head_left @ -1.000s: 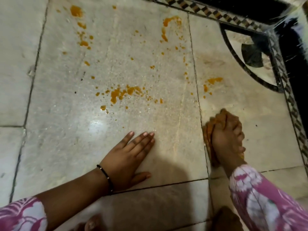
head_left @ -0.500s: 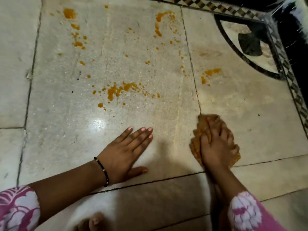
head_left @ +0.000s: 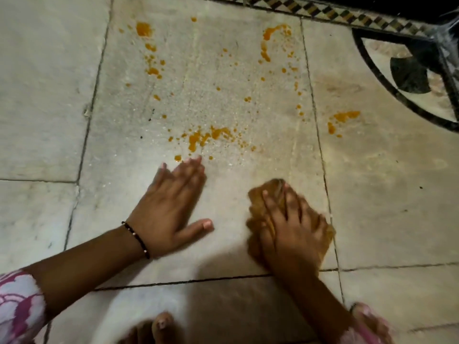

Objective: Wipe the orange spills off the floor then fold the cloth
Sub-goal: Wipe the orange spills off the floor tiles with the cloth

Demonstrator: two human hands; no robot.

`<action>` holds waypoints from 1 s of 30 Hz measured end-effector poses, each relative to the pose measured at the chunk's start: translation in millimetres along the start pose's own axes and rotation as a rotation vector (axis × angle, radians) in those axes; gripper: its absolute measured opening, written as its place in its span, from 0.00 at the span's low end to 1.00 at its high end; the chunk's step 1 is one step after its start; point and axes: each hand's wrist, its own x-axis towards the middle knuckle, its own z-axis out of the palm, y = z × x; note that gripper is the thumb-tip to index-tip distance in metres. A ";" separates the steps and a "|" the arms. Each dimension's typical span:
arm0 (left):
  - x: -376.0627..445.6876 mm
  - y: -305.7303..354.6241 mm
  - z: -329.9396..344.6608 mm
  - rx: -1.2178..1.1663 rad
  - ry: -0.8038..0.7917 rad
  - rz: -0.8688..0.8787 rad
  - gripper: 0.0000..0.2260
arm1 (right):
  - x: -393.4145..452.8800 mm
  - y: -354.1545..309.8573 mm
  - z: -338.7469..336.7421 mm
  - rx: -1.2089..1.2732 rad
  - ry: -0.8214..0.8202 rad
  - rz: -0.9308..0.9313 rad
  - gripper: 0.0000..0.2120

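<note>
The cloth (head_left: 269, 207), stained orange-brown and bunched up, lies on the floor (head_left: 385, 207) under the right hand (head_left: 293, 227), whose fingers (head_left: 270, 204) are spread flat across it, pressing it down rather than closing around it; cloth shows past the fingertips and along both sides of the hand. The bundle's long axis runs from near the person toward the far edge of the tile, in line with the fingers, tilted slightly left. It sits near the tile joint on its right. The left hand (head_left: 171, 209) rests just beside it, palm down on the bare floor, fingers straight and holding nothing, fingertips almost at the nearest orange spills (head_left: 198, 141). Half a second earlier the cloth lay on that joint; it has since slid left onto the spattered tile, closer to the left hand.
</note>
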 end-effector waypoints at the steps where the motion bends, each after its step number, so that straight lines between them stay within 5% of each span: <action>1: -1.7 -7.6 -5.2 -0.031 0.040 -0.086 0.42 | -18.8 -13.3 1.5 0.013 -0.013 -0.015 0.28; 5: -13.8 -27.6 -11.0 -0.184 0.159 -0.331 0.45 | -37.1 -87.3 -0.6 0.090 -0.091 -0.382 0.29; 9: -28.9 -42.4 -10.3 -0.302 0.255 -0.423 0.42 | 30.0 -129.8 -6.6 0.094 -0.079 -0.623 0.28; 14: -32.3 -46.8 -6.5 -0.050 0.094 -0.344 0.41 | 115.6 -89.4 -19.3 0.061 -0.065 -0.375 0.29; 20: -30.8 -43.0 -4.5 -0.002 0.049 -0.368 0.41 | 48.8 -13.0 -8.9 0.007 -0.097 -0.075 0.30; 25: -30.6 -43.4 -5.6 -0.038 0.084 -0.350 0.40 | 8.6 -91.5 -2.0 -0.025 -0.080 -0.359 0.28; 30: -33.2 -46.0 -7.3 -0.127 0.152 -0.292 0.40 | 95.7 -156.1 -15.5 0.022 -0.004 -0.570 0.27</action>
